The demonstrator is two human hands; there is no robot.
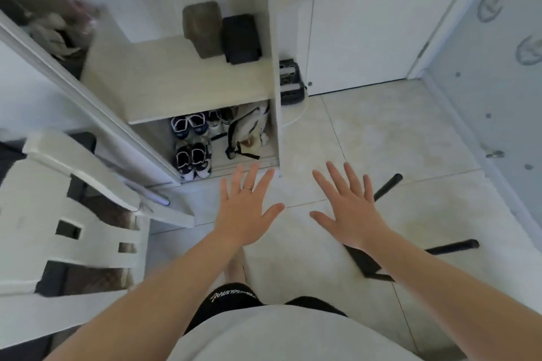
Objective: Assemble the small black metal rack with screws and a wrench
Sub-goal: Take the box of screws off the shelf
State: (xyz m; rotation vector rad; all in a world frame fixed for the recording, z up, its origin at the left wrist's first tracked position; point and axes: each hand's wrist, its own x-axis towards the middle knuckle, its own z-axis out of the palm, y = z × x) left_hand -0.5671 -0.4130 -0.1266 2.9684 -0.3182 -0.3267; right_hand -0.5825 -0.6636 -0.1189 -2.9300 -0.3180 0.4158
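Item 1. Left hand (249, 208): I see it palm down, fingers straight and fanned wide, raised over the floor (410, 132) at centre. A ring (247, 188) sits on one finger.

Item 2. Right hand (349, 208): same posture, palm down and fingers spread, just right of the left hand and apart from it.

Item 3. Black metal rack (366, 267): on the floor to the right, nearer than the right hand. Its flat dark part lies under my view of the right wrist and forearm, which cross over it. One black tube (388, 186) juts out to the far right, past the right hand's fingers; a second tube (453, 245) points right. Neither hand touches it.

Item 4. White cabinet (272, 67), far centre, open: sneakers (192, 155) and a backpack (249, 132) on its bottom level.

Item 5. White chair (73, 214), near left.
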